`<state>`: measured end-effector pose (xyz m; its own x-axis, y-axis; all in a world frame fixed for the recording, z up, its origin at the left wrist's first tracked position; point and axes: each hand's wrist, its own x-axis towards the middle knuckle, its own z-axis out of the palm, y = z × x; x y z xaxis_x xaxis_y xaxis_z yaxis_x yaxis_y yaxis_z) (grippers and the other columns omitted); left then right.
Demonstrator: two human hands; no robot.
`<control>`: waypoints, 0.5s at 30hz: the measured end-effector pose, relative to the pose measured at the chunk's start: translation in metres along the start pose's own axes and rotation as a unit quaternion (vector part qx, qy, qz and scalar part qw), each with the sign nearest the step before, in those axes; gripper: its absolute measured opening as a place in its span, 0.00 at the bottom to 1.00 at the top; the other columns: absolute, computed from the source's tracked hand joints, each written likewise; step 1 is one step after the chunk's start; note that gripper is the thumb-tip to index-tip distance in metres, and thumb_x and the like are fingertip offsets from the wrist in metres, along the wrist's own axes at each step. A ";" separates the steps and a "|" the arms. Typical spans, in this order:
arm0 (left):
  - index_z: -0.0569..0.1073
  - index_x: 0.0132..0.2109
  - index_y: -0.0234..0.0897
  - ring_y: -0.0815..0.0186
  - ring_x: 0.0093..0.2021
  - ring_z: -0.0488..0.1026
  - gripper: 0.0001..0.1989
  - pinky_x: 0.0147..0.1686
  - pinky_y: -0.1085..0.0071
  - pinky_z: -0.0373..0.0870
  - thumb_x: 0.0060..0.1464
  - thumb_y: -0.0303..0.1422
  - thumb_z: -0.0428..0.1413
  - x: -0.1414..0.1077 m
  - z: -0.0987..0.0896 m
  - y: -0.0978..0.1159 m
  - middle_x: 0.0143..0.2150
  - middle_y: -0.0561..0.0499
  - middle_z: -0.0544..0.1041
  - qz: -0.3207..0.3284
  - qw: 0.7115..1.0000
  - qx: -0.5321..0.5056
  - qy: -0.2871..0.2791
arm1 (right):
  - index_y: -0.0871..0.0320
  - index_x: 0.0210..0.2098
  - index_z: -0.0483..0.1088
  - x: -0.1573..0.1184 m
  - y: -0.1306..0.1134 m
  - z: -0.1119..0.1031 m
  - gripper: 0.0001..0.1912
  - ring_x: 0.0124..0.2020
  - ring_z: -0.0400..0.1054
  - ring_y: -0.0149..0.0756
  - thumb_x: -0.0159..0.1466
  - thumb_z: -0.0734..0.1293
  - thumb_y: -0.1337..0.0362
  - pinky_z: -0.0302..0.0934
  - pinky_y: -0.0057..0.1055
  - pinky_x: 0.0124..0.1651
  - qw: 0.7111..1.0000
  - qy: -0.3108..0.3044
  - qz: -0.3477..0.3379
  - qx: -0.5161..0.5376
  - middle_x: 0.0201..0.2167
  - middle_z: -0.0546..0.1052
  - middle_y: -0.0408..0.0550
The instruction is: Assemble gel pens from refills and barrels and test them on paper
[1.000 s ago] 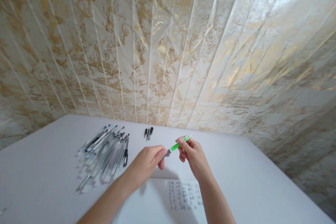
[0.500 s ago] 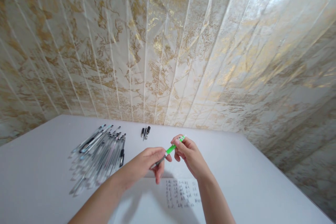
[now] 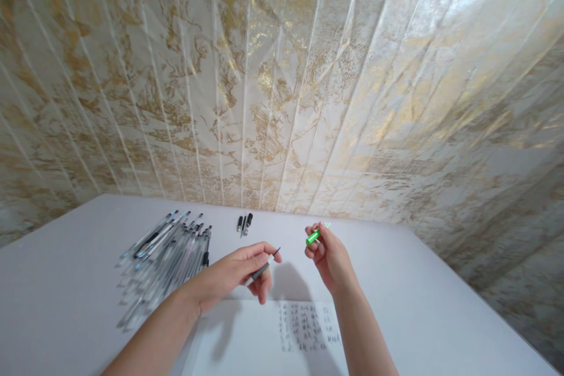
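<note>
My left hand point(image 3: 253, 270) pinches a grey pen part point(image 3: 259, 272) between thumb and fingers. A white collar and a thin dark tip stick out of it, up and to the right. My right hand point(image 3: 328, 252) is closed round a bright green pen part point(image 3: 313, 237) with a pale patterned far end; whether this is a cap or a barrel I cannot tell. The two pieces are apart, with a gap between the hands. Below them lies a white sheet of paper point(image 3: 247, 335) with rows of dark handwriting point(image 3: 308, 326).
A big heap of clear and grey pens point(image 3: 171, 264) lies on the left of the white table point(image 3: 418, 305). Several small black pen parts point(image 3: 245, 223) lie near the back edge. A white and gold patterned covering point(image 3: 273, 100) rises behind the table.
The pen that both hands held together has come apart. My right hand has moved right with the green part, and the thin dark tip now shows on the grey part.
</note>
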<state>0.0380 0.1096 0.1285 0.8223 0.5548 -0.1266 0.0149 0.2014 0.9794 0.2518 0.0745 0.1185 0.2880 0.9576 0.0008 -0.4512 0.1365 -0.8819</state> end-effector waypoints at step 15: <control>0.66 0.41 0.37 0.68 0.26 0.70 0.17 0.30 0.71 0.60 0.59 0.47 0.48 0.015 -0.003 -0.018 0.27 0.53 0.77 0.022 0.988 0.136 0.069 | 0.62 0.32 0.74 -0.009 0.034 0.025 0.16 0.16 0.56 0.21 0.50 0.75 0.57 0.56 0.21 0.16 0.986 -0.084 0.106 -0.102 0.23 0.72 0.41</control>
<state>0.0484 0.1165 0.1083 0.7403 0.6670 -0.0843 0.1486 -0.0400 0.9881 0.2129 0.0767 0.1001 0.0541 0.9900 -0.1304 -0.3021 -0.1082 -0.9471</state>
